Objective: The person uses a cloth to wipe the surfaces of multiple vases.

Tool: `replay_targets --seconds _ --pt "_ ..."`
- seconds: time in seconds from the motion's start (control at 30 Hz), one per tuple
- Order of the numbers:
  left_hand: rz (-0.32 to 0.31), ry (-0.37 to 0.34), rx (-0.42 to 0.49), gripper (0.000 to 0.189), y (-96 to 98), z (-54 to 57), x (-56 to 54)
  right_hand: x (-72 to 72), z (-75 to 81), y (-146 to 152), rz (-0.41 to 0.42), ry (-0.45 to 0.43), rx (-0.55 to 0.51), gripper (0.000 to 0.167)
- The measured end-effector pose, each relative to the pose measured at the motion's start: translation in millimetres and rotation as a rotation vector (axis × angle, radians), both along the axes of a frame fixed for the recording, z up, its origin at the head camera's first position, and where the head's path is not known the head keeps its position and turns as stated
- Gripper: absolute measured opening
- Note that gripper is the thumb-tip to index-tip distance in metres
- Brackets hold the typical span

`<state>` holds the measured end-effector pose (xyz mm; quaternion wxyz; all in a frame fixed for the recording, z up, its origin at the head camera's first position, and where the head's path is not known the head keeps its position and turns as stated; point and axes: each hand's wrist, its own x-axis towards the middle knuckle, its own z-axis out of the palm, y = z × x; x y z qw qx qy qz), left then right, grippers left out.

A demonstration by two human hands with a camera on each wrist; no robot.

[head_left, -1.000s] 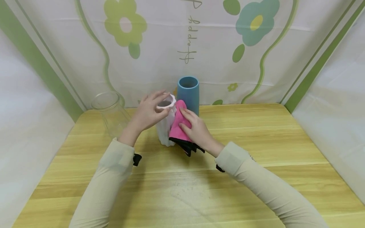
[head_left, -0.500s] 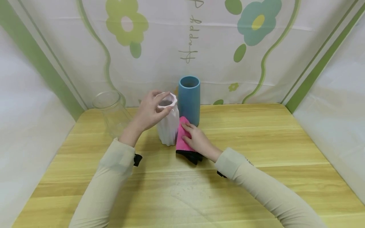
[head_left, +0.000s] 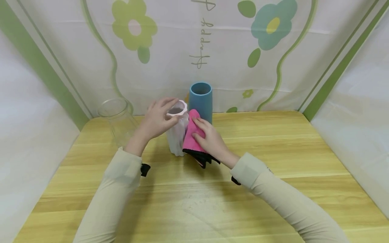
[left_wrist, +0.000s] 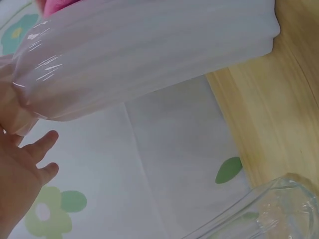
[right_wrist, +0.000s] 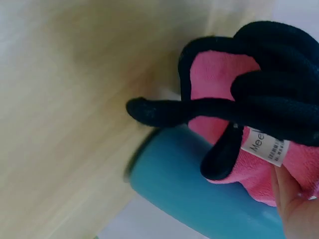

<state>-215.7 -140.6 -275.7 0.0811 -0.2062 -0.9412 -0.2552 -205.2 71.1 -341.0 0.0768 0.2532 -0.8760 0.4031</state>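
A white fluted vase (head_left: 177, 135) stands upright on the table. My left hand (head_left: 159, 118) grips it near the rim with thumb and finger; in the left wrist view the other fingers (left_wrist: 45, 149) stand away from the vase (left_wrist: 149, 55). My right hand (head_left: 212, 140) holds a folded pink cloth (head_left: 193, 133) with black edging against the vase's right side. In the right wrist view the cloth (right_wrist: 219, 74) shows its black border and a white label (right_wrist: 265, 146). Behind it stands a blue vase (head_left: 201, 103), its lower part hidden by the cloth.
A clear glass vase (head_left: 113, 118) stands at the left, partly behind my left wrist. The wooden table (head_left: 273, 152) ends at a white curtain (head_left: 170, 50) printed with flowers. Small marks (head_left: 197, 202) lie on the front of the table.
Between one second and half a second ago, my right hand slid the cloth down the white vase. Now it is back up near the vase's upper side. The left hand stays at the rim.
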Motion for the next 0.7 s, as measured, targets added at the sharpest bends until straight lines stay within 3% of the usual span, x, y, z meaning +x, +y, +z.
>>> replay_targets --seconds 0.17,0.33,0.7 --pt "-0.029 -0.031 0.002 0.066 0.0 1.3 0.4 -0.7 8.6 -2.7 0.003 0.035 -0.042 0.055" --pt "-0.041 -0.029 0.013 0.066 0.2 -0.7 0.0 0.1 9.5 -3.8 0.014 0.0 -0.009 0.056" --pt "0.014 -0.022 0.031 0.067 4.1 -5.1 -2.2 3.5 -23.7 1.6 0.037 -0.126 0.181 0.057"
